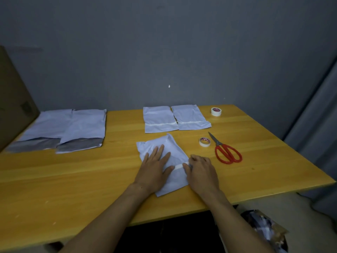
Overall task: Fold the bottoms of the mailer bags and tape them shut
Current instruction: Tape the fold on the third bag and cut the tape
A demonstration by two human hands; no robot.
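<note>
Dim room, flat light. Blue-grey wall (164, 42) behind, one small white speck (169, 86) on it. Yellow-orange wooden table (73, 179) against the wall; brown cardboard (12, 99) at left, grey curtain (317, 115) at right, pale floor (284, 203) below.

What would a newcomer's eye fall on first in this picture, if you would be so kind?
Two bare hands meet at the centre of the yellow wooden table. The left hand lies flat on a pale grey plastic mailer bag, while the right hand presses on a white tape strip at its right edge. Just right of them, red-handled scissors stand out, with a white tape roll beside their blades.
</note>
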